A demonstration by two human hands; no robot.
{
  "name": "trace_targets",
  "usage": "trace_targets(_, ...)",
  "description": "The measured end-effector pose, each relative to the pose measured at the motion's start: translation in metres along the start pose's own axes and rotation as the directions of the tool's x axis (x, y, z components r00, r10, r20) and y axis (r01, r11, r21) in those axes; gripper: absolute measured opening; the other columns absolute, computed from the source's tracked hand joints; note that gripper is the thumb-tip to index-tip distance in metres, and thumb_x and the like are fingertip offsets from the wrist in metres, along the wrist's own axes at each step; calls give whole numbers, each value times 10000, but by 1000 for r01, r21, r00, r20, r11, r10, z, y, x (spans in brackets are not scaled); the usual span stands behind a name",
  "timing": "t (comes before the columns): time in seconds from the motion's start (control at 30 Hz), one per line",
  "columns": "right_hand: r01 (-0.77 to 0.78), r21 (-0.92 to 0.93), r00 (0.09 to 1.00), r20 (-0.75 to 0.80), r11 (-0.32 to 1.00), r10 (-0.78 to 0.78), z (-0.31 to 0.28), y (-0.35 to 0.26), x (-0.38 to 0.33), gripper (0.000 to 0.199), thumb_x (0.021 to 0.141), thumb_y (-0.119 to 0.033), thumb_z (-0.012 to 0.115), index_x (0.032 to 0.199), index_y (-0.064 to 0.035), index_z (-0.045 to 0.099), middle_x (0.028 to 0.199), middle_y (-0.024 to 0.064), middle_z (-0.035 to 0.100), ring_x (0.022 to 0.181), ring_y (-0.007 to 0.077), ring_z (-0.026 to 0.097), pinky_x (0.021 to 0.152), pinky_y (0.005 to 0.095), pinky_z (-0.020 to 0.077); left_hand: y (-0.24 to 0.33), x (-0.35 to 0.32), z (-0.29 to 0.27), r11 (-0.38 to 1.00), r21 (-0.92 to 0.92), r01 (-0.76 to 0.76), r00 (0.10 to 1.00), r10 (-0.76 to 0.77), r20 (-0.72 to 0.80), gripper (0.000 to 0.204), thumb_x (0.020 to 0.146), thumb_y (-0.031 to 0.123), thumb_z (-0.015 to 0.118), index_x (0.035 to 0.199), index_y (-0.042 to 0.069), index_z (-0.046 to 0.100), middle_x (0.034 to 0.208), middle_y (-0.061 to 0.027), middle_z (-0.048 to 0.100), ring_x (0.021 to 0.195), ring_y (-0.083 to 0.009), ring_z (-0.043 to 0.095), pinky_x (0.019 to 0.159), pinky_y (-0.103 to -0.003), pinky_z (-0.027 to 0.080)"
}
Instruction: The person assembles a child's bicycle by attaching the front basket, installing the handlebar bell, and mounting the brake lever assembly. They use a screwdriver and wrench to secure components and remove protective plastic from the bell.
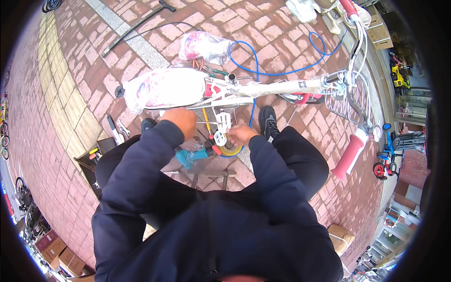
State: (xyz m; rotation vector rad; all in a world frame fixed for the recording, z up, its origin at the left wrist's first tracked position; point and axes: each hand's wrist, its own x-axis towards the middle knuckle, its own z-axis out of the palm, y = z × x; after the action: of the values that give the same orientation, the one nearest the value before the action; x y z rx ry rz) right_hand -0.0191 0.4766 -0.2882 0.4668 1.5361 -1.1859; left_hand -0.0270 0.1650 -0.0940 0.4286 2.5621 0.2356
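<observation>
A white bicycle frame (277, 88) lies across the view in front of me, its rear part wrapped in clear plastic (169, 87). My left hand (183, 120) is closed beside the lower edge of the wrapped rear wheel; what it grips is hidden under the fingers. A thin light rod runs from near that hand toward the white pedal (222, 128). Against the pedal's right side, my right hand (242, 135) has its fingertips pinched together; whatever is between them is too small to tell. Below the pedal lie a teal power tool (190, 157) and a yellow coil (230, 151).
A pink handlebar grip (350, 155) juts out at the right, near a wire basket (340, 103). Blue hose (282, 74) loops behind the frame. A pump (136, 28) lies far left. Wrenches (123, 128) and a toolbox (87, 164) are by my left knee.
</observation>
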Motion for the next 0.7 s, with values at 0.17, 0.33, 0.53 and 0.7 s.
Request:
trace_targets(0.17, -9, -598, 899, -356, 802, -255, 40, 77, 80, 582, 857, -538, 811, 973, 31, 782, 949, 254, 771, 936, 389, 755, 827, 492, 573, -12, -50, -67, 914, -315, -258, 950, 180, -256, 152, 914, 195, 732, 841, 69, 691, 717, -187, 652, 724, -424, 669, 649, -501, 525)
trace_targets(0.33, -122, -487, 809, -554, 865, -197, 67, 110, 116, 495, 835, -496, 831, 964, -20, 796, 992, 231, 775, 991, 402, 743, 879, 497, 572, -2, -39, -86, 765, -635, -104, 972, -56, -226, 141, 947, 155, 738, 942, 14, 734, 724, -190, 653, 664, -380, 648, 648, -437, 511)
trace_targets(0.53, -124, -583, 992, -97, 803, 83, 27, 43, 66, 374, 827, -367, 823, 949, -14, 808, 804, 134, 773, 693, 266, 767, 651, 411, 604, 0, -29, -89, 642, -767, -10, 978, -155, -142, 207, 1000, 187, 704, 991, -15, 751, 696, -175, 659, 618, -288, 655, 643, -397, 514)
trace_targets(0.7, 181, -721, 941, 324, 669, 94, 22, -71, -42, 494, 877, -381, 794, 1174, 13, 755, 750, 99, 720, 615, 166, 701, 570, 309, 578, 11, -25, -71, 762, -613, -209, 956, 27, -293, 228, 988, 217, 694, 959, 2, 766, 748, -213, 684, 682, -395, 664, 676, -461, 525)
